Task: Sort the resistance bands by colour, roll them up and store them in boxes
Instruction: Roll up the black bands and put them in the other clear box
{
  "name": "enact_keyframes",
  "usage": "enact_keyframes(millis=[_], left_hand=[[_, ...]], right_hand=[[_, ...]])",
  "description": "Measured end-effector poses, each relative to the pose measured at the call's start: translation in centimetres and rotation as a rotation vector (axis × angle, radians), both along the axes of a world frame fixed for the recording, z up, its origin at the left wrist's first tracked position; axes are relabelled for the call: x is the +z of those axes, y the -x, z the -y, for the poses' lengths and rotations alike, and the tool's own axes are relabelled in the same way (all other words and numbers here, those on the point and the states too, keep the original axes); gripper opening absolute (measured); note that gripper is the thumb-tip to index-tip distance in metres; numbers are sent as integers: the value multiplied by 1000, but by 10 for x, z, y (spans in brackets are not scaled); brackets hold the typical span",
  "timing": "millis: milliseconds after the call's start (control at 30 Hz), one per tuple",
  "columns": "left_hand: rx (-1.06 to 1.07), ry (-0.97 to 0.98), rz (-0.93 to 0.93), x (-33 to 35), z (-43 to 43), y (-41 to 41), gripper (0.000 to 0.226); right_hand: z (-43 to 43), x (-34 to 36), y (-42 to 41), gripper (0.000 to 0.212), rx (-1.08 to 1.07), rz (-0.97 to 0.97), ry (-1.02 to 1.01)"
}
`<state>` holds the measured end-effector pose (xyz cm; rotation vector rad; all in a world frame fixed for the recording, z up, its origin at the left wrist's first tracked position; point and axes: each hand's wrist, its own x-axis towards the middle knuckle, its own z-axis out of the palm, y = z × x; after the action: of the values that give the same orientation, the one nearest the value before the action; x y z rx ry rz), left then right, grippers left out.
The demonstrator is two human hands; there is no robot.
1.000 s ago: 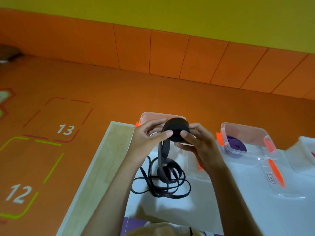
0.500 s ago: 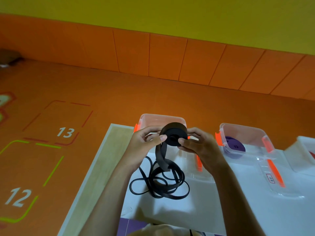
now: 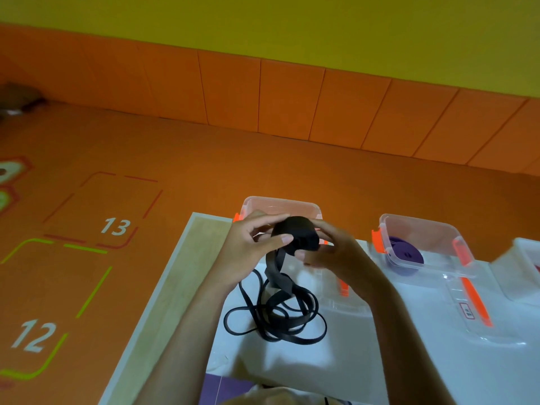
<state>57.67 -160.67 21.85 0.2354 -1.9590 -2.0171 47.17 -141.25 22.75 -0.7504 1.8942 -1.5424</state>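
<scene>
Black flat resistance band (image 3: 296, 233), partly wound into a thick roll, is held in the air above the far left corner of the white tabletop (image 3: 380, 361). The left hand (image 3: 248, 247) grips the roll from its left side, thumb across the front and fingers curled behind it. The right hand (image 3: 336, 255) holds it from the right, thumb pressed to the lower face of the roll and fingers wrapped over the back. From the roll an unwound strip hangs down, twisted, and ends in a heap of loose loops lying on the tabletop near its left edge, between the two forearms.

Directly behind the hands, at the far edge, stands a clear plastic box with orange clips (image 3: 280, 204); what lies in it cannot be told. To its right, apart from it, stands a second clear plastic box (image 3: 420, 232), with a rolled purple band (image 3: 404, 254) lying inside on its floor. A clear lid with an orange clip (image 3: 464, 317) lies flat in front of that box. A third whitish box (image 3: 526, 258) shows at the right edge, cut off by the frame. Beyond the left edge lies orange floor (image 3: 263, 171) with painted numbers 13 and 12.
</scene>
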Motion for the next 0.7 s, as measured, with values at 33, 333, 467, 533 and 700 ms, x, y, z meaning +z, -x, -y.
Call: enact_keyframes(millis=[33, 333, 467, 533, 700], left_hand=[[14, 5, 7, -3, -1, 0, 39], [-9, -86, 13, -7, 3, 4, 39], [-8, 22, 4, -7, 5, 7, 36], [31, -32, -8, -8, 0, 9, 38], [-21, 15, 69, -19, 1, 6, 35]], right_hand=[[-1, 0, 1, 42, -9, -7, -33], [4, -12, -5, 41, -203, 323, 144], [8, -8, -7, 38, -91, 274, 76], [8, -5, -5, 38, -65, 200, 61], [6, -1, -3, 42, -123, 318, 245]])
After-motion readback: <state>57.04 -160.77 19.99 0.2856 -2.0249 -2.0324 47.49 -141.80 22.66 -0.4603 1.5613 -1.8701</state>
